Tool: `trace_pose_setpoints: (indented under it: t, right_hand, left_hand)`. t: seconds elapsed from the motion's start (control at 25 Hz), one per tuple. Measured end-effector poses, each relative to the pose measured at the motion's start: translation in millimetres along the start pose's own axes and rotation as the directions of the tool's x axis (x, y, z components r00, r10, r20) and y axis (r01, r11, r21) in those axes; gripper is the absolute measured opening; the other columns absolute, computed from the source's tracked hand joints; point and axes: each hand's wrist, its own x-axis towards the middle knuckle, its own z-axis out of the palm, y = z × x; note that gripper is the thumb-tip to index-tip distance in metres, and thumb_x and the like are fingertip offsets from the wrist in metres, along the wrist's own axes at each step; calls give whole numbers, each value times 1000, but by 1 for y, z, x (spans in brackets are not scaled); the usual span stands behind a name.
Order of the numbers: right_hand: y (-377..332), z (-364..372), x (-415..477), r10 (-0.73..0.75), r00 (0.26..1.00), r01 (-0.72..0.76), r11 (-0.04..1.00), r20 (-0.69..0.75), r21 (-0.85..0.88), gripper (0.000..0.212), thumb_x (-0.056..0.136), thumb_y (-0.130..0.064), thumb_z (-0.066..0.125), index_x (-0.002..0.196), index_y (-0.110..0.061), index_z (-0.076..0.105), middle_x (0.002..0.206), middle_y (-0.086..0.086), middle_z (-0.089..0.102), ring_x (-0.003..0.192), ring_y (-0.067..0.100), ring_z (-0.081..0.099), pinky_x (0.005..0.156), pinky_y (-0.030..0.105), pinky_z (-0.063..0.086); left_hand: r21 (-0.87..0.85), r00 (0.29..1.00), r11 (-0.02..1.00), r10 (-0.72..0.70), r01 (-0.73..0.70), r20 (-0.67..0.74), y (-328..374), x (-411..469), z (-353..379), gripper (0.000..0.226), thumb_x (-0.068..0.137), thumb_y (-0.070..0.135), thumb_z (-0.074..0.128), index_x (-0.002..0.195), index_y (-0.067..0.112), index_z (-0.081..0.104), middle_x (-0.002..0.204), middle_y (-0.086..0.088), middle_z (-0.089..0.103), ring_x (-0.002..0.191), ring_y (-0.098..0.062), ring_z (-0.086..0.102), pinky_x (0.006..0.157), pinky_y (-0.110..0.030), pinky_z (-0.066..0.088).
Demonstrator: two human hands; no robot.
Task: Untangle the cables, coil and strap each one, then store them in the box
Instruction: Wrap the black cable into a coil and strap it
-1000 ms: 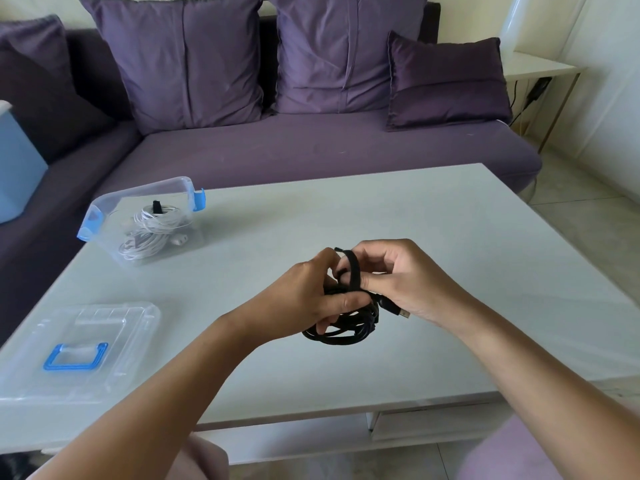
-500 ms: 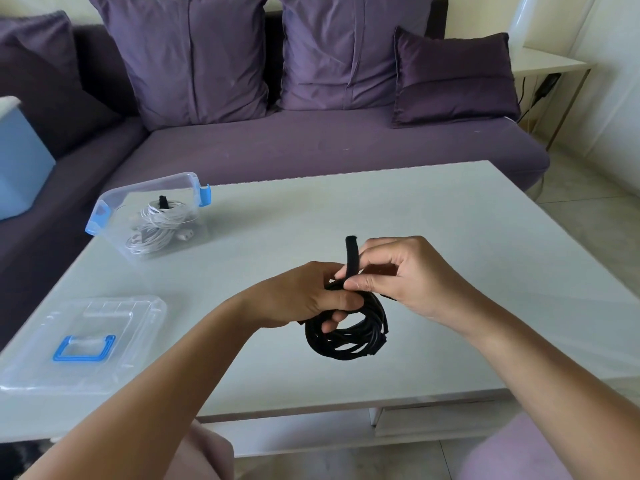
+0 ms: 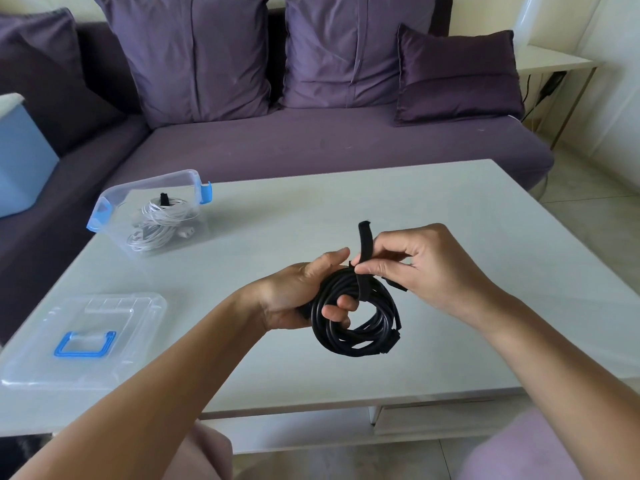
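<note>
Black cable point(image 3: 356, 323), wound into a round coil, hangs from the left hand point(image 3: 294, 296), whose fingers curl through the middle of the loops while the thumb lies across their top. The right hand point(image 3: 420, 268) pinches a black strap point(image 3: 364, 242) between thumb and forefinger at the very top of the coil, just beside the left thumb. From the pinch the strap runs down across the front of the loops, and its free end stands upright above the fingers. Most of the coil lies below and between the two hands, over the near half of a pale table point(image 3: 398, 202); whether it touches the surface cannot be told.

Well apart to the left, toward the table's far side, stands a clear box point(image 3: 114, 202) with blue clips point(image 3: 206, 192), holding a coiled white cable point(image 3: 156, 225) bound with a dark strap point(image 3: 163, 199). A clear lid point(image 3: 131, 306) with a blue handle point(image 3: 85, 344) lies flat near the left front corner. A purple sofa point(image 3: 311, 143) with cushions point(image 3: 194, 57) stands beyond the table.
</note>
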Motion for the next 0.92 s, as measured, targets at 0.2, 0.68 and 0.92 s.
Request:
trace_pose_setpoints:
  t: [0.2,0.68,0.92]
  right_hand:
    - [-2,5,-2,-179,984,177,981,-23,-79,11,78,-25,73,80,-14,76,77,-7,65,68,10,60,63,32,46]
    - [-1,13,-1,40,999,-42,991,18,130,4,85,-16,69,82,-14,68,77,-5,67,72,11,61,69,20,46]
    - [-3,14,-1,56,997,-45,980,-50,196,7,82,-14,71,79,-8,69,75,-6,67,72,9,61,70,16,46]
  left_hand:
    - [-61,998,998,-32,29,-62,3,2,6,25,84,36,49,71,16,56,58,3,39,41,-7,32,70,-26,44]
    - [315,985,935,173,-163,-3,3,-3,3,10,91,18,36,95,12,42,66,-1,39,54,-11,36,55,-21,31]
    - [365,980,914,197,-176,-21,8,-4,10,46,83,18,34,120,-8,41,63,-2,43,52,-15,39,56,-22,36]
